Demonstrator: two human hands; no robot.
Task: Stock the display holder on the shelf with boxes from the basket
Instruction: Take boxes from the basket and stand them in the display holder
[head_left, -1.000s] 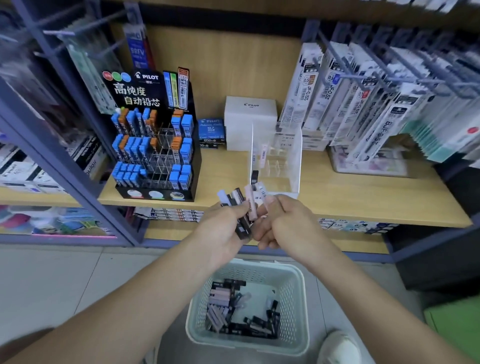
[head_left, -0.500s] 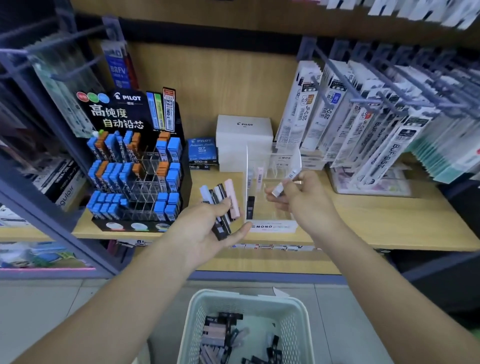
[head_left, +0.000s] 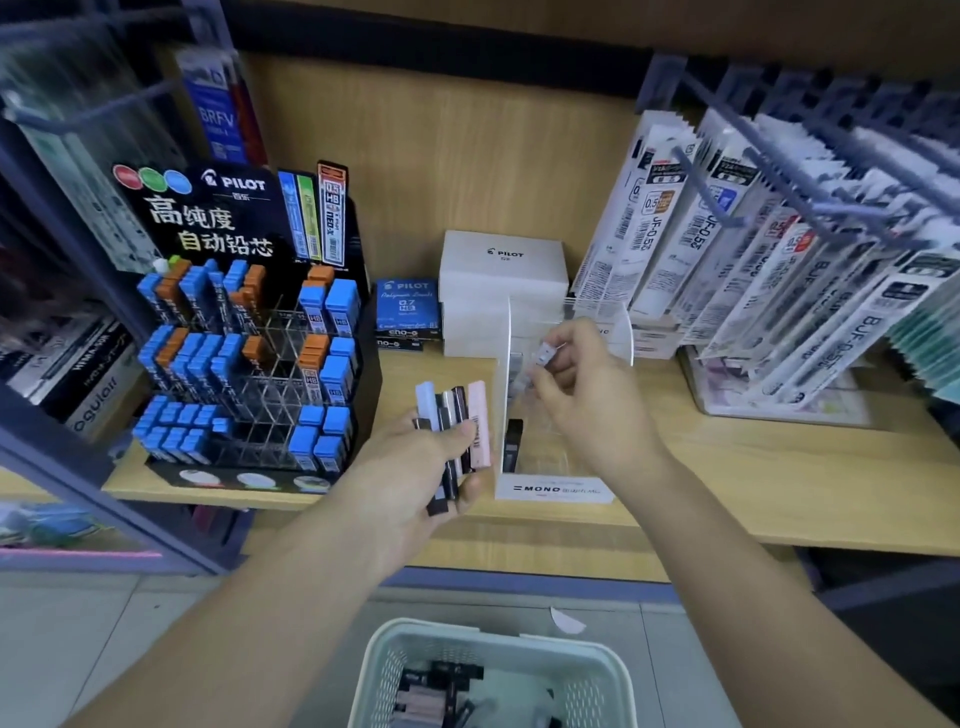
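The right hand (head_left: 582, 379) pinches one small pale box (head_left: 545, 356) in its fingers (head_left: 558, 358), just above the clear acrylic display holder (head_left: 550, 488) on the wooden shelf (head_left: 779, 467); left hand (head_left: 410, 467) clasps a fan of slim upright boxes (head_left: 457, 415) just beside it.

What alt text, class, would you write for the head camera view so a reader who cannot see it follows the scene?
A person's right hand lowers a small pale box into a clear display holder on a wooden shelf, while the left hand grips a fan of slim boxes. A white basket of more boxes sits below.
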